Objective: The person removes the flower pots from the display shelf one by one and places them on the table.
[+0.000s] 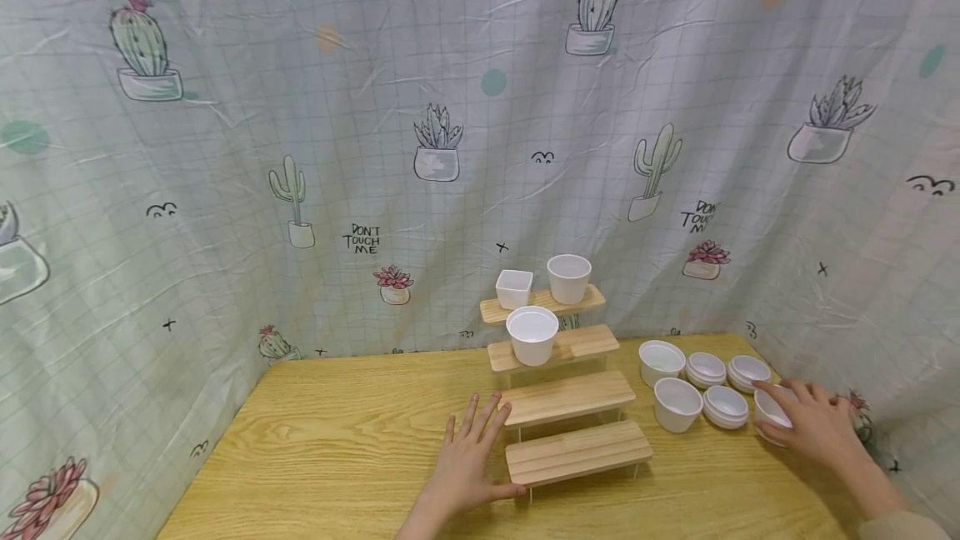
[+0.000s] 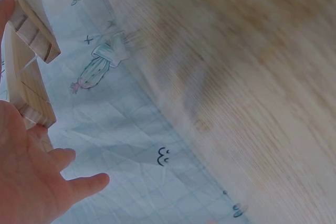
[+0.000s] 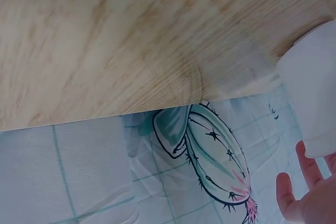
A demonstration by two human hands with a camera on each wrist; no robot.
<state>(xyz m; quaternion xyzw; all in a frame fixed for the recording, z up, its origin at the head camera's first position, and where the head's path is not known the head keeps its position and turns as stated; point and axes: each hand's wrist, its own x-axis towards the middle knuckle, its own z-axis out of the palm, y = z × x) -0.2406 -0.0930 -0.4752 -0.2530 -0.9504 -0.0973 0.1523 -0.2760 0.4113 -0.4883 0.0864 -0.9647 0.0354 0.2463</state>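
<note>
My right hand [image 1: 817, 432] is at a white plastic pot [image 1: 771, 411] on the far right, its fingers and thumb spanning the rim. In the right wrist view, that pot [image 3: 315, 87] is cut off by the frame edge, with fingertips against its rim. My left hand [image 1: 467, 463] spreads its fingers along the left side of a four-step wooden display stand [image 1: 577, 452], thumb at the lowest step's corner. A square white pot [image 1: 514, 290] and a round white pot [image 1: 569, 280] stand on the top step. Another round pot [image 1: 532, 337] sits one step lower.
Right of the stand, several white round pots cluster on the wooden table [image 1: 337, 440], among them a front pot [image 1: 678, 407] and a low ribbed pot [image 1: 725, 408]. A cactus-print curtain [image 1: 360, 107] hangs behind the table and along both sides.
</note>
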